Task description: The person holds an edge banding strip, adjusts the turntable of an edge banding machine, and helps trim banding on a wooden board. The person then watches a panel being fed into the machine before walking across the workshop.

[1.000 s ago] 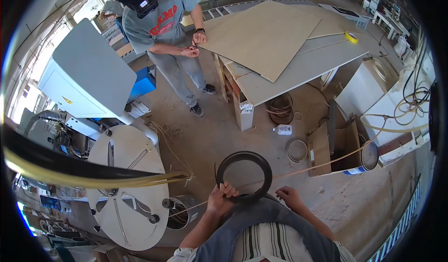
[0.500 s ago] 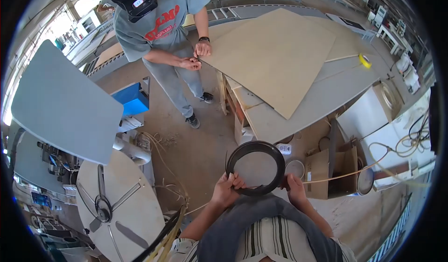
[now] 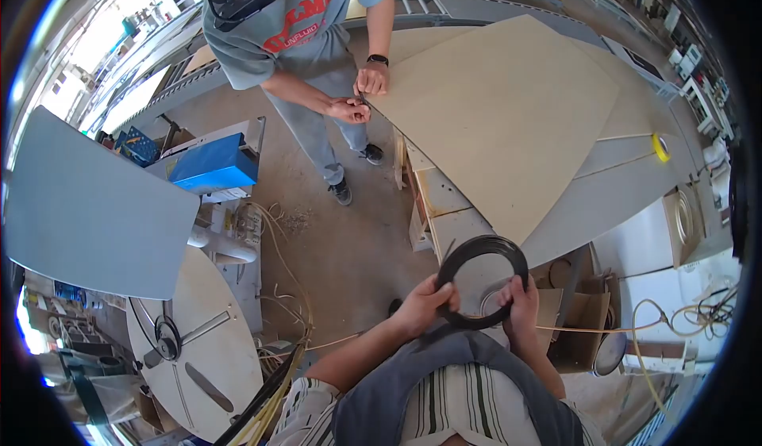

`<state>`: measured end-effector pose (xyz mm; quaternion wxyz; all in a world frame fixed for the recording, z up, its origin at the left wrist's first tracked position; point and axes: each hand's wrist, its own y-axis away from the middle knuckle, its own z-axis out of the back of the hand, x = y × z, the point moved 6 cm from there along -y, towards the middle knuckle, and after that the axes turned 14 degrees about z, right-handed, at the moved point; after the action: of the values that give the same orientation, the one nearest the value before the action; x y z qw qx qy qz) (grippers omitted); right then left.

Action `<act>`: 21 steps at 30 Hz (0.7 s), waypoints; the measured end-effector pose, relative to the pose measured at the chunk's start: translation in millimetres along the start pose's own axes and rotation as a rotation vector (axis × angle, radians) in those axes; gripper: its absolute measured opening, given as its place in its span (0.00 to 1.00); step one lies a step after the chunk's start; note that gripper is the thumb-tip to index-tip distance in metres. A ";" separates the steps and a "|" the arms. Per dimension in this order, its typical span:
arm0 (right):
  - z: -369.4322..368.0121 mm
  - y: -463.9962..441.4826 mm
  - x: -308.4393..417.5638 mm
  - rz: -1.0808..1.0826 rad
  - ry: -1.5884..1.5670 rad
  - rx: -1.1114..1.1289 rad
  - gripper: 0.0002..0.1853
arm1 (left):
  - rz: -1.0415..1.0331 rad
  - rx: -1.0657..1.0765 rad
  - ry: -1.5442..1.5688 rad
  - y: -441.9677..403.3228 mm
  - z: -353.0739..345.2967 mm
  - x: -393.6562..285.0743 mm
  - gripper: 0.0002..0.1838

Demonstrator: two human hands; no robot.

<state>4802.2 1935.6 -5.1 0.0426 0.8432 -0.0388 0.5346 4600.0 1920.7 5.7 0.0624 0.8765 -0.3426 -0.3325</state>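
In front of my body is a ring-shaped coil of black edge banding [image 3: 484, 245], with a short loose end sticking up at its upper left. My left hand [image 3: 424, 307] is closed on the coil's lower left side. Fingers of my right hand [image 3: 521, 303] wrap round its right side. Beyond the coil, a large beige panel [image 3: 508, 121] lies on the worktable [image 3: 611, 196]. Another person [image 3: 305, 57] stands across from me, both hands together at the panel's left corner.
A round turntable [image 3: 202, 327] and a grey panel [image 3: 95, 208] stand to my left, near a blue box [image 3: 214, 167]. Yellow tape [image 3: 660, 148] lies on the worktable's right side. Cardboard boxes [image 3: 583, 327] and a thin hose [image 3: 587, 330] are at the right.
The view has turned a little. The coil has shifted right and tilted in my hands. My right hand has moved up along its right side and now grips it more fully.
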 end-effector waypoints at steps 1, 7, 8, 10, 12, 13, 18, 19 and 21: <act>15.1 -12.3 -0.1 0.015 -0.053 -0.012 0.06 | 0.015 -0.040 -0.134 -11.6 -4.3 0.9 0.05; 103.3 -84.8 64.7 0.213 0.049 -0.232 0.09 | -0.123 -0.150 -0.233 -68.6 -54.5 -21.4 0.11; 134.8 -98.7 69.7 0.213 0.018 -0.308 0.10 | -0.127 -0.158 -0.230 -77.1 -54.1 -23.1 0.11; 196.1 -121.6 76.1 0.204 -0.011 -0.379 0.11 | -0.139 -0.117 -0.266 -93.6 -47.6 -23.3 0.12; 257.2 -134.8 77.6 0.211 -0.037 -0.691 0.14 | -0.152 -0.078 -0.299 -106.0 -41.6 -23.3 0.14; 263.4 -142.2 75.2 0.202 -0.034 -0.684 0.14 | -0.155 -0.088 -0.293 -108.1 -39.6 -23.7 0.14; 315.8 -174.2 76.6 0.135 0.352 -0.726 0.12 | -0.102 -0.232 -0.259 -99.7 -10.7 -28.5 0.13; 323.4 -184.1 75.3 0.123 0.429 -0.738 0.13 | -0.113 -0.245 -0.224 -96.6 -2.2 -30.7 0.13; 317.7 -189.4 73.9 0.108 0.584 -0.763 0.13 | -0.137 -0.260 -0.157 -90.7 13.9 -37.9 0.12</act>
<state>5140.0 2086.3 -79.0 0.3303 0.5788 -0.2624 0.6979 4621.4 2015.4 -15.1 0.1257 0.8537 -0.2399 -0.4448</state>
